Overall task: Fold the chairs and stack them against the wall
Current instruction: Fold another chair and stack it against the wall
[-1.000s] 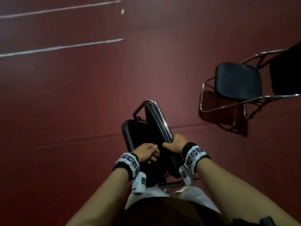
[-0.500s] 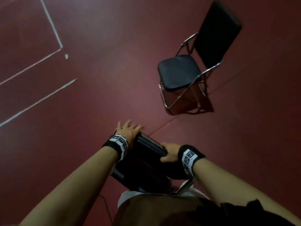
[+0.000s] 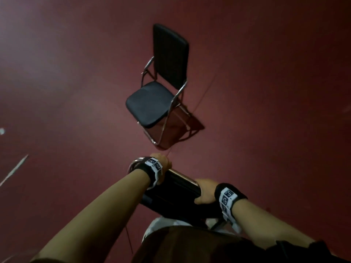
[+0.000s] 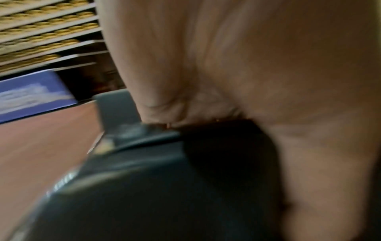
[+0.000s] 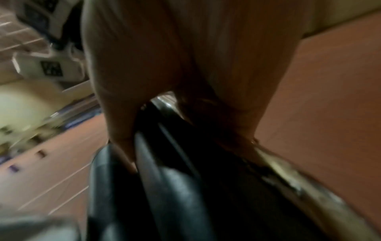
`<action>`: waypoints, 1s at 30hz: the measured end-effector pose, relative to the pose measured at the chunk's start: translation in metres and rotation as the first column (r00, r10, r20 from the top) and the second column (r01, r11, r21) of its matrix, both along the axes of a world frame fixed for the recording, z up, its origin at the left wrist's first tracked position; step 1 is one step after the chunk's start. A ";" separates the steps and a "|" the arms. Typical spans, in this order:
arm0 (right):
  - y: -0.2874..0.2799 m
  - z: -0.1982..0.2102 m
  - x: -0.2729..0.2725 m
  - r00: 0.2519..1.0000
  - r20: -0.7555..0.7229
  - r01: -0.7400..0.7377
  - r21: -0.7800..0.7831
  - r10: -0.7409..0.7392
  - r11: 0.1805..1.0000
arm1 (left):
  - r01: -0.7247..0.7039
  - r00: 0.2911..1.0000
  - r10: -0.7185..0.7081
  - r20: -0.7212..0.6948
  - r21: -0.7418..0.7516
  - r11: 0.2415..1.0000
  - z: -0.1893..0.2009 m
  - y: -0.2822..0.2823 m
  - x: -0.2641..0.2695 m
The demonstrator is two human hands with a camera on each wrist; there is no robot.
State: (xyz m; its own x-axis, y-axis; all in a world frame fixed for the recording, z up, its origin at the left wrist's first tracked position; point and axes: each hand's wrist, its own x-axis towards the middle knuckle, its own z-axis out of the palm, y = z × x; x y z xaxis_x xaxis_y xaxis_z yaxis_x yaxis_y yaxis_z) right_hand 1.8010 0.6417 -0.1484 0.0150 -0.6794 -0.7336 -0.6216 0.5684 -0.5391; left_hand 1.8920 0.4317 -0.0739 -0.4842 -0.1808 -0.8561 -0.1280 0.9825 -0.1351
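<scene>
A folded black chair [image 3: 178,188] with a chrome frame hangs in front of my body, held by both hands. My left hand [image 3: 161,161] grips its far end by the chrome bend, and the fingers curl over the black edge [image 4: 144,187]. At the near end my right hand [image 3: 205,192] grips the chair, with the thumb on one side of the black padding [image 5: 185,187] and the fingers round the chrome tube [image 5: 299,179]. A second black chair [image 3: 152,103] stands unfolded on the floor straight ahead, its seat facing me.
The floor [image 3: 266,130] is dark red, with white painted lines [image 3: 13,170] at the left. The left wrist view shows a rack of stacked trays [image 4: 47,32] and a blue board [image 4: 35,94] at the room's edge.
My view has swung, so the unfolded chair now stands straight ahead instead of at the right. My left hand went from lying spread on the folded chair to gripping its far end.
</scene>
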 end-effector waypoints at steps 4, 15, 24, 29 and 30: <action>0.003 0.019 -0.039 0.988 -0.058 0.145 0.010 -0.145 0.989 | 0.191 0.981 -0.192 -0.002 0.095 0.977 0.000 -0.016 -0.064; 0.013 0.081 -0.152 0.895 -0.431 0.154 0.063 -0.112 0.986 | 0.431 0.879 -0.376 -0.292 0.155 0.889 0.028 -0.014 -0.186; 0.102 0.131 -0.348 0.859 -0.509 0.144 0.149 -0.049 0.978 | 0.410 0.887 -0.301 -0.351 0.298 0.862 0.027 0.080 -0.375; 0.169 0.141 -0.444 0.860 -0.495 0.232 0.172 -0.120 0.957 | 0.479 0.865 -0.352 -0.357 0.385 0.789 0.018 0.139 -0.495; 0.171 0.141 -0.441 0.866 -0.484 0.241 0.186 -0.124 0.953 | 0.472 0.873 -0.353 -0.337 0.402 0.785 0.017 0.140 -0.496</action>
